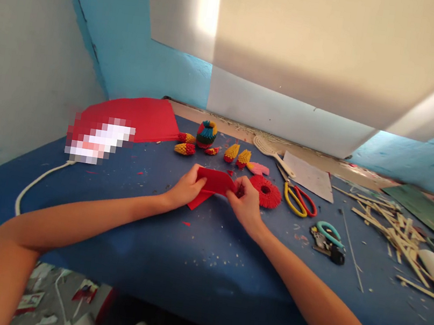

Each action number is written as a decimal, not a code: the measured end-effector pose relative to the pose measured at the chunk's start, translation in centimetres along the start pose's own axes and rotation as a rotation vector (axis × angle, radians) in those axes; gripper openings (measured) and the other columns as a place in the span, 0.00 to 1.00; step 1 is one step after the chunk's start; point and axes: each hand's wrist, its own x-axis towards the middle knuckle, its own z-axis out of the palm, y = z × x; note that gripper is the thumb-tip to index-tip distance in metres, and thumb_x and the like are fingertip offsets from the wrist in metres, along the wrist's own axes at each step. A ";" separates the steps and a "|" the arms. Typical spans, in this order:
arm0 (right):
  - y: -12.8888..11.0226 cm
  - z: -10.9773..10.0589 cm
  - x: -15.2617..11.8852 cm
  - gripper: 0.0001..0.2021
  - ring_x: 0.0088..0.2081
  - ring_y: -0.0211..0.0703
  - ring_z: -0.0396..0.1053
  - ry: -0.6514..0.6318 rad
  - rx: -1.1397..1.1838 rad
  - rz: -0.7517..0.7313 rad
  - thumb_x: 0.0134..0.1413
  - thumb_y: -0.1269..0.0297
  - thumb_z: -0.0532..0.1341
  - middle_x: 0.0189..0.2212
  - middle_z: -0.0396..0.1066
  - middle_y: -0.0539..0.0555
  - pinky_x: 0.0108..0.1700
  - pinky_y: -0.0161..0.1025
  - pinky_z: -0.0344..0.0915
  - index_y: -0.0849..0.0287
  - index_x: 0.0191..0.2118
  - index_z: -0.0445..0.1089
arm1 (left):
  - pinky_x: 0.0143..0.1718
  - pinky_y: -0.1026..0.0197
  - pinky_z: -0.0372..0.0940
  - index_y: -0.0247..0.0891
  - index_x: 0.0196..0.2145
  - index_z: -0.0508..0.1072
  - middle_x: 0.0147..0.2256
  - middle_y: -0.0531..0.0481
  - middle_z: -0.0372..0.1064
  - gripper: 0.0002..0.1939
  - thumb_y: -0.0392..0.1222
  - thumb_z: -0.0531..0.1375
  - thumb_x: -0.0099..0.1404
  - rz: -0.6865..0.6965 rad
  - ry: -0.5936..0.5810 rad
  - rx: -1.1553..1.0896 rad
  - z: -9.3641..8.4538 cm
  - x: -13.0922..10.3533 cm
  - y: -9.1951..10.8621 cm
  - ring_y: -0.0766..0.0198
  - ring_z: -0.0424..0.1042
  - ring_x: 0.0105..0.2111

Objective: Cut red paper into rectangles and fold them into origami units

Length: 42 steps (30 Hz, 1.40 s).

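Between my two hands is a piece of red paper (216, 181), lifted a little above the blue table and slightly bent. The fingers of my left hand (189, 185) pinch its left end. At its right end, my right hand (247, 199) grips the edge between thumb and fingers. Another red corner of paper (199, 199) shows beneath it; whether it is part of the same sheet I cannot tell. Just behind my right hand lies a red ring of folded paper pieces (271, 193). Small red and yellow folded-paper pieces (231, 153) stand farther back.
A multicoloured paper vase (207, 134) stands at the back, left of a cream hairbrush (273, 153). Scissors (297, 199) with yellow and red handles, keys (327, 241) and wooden strips (398, 227) lie to the right. Large red sheets (142, 116) lie at the left, near a white cable (31, 178).
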 end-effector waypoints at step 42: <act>-1.3 0.8 0.3 0.16 0.19 0.34 0.60 -0.126 0.068 -0.015 0.53 0.53 0.55 0.16 0.63 0.48 0.22 0.32 0.56 0.60 0.24 0.65 | 0.40 0.57 0.65 0.31 0.37 0.71 0.36 0.46 0.72 0.09 0.36 0.58 0.57 -0.156 -0.148 -0.161 -0.7 0.7 2.7 0.60 0.71 0.35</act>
